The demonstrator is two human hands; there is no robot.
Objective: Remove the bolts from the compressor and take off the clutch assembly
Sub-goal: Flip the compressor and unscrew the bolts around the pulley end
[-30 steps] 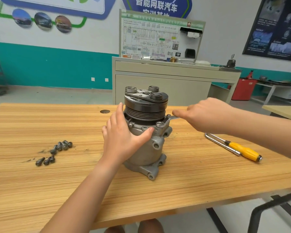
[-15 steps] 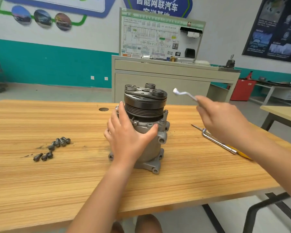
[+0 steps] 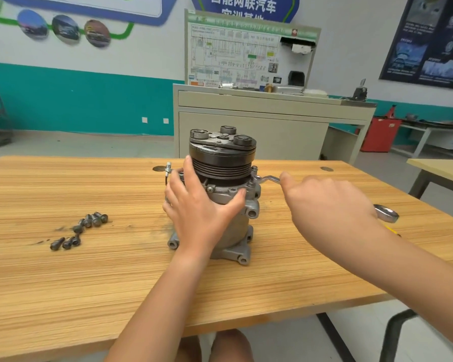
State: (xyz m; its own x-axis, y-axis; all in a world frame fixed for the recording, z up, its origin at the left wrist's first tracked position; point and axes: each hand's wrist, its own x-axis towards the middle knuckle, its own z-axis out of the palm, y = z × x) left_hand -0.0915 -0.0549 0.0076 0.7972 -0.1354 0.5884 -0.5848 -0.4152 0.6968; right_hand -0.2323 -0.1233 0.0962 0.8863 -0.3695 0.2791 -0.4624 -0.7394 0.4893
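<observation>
A grey metal compressor (image 3: 234, 231) stands upright in the middle of the wooden table (image 3: 89, 278), with the black grooved clutch assembly (image 3: 221, 155) on top. My left hand (image 3: 199, 207) wraps round the compressor body just under the clutch. My right hand (image 3: 324, 202) holds a small bent wrench (image 3: 267, 179), whose end sits on a bolt (image 3: 252, 182) at the compressor's right upper flange. Several loose bolts (image 3: 81, 229) lie on the table to the left.
A ratchet head (image 3: 386, 212) and a yellow-handled tool lie on the table behind my right wrist. A grey cabinet (image 3: 259, 126) with a diagram board stands beyond the table. Another table edge (image 3: 439, 168) shows at the right.
My right hand had lifted the wrench up and away from the compressor, then brought it back down onto the bolt at the right flange. The left hand stayed on the body.
</observation>
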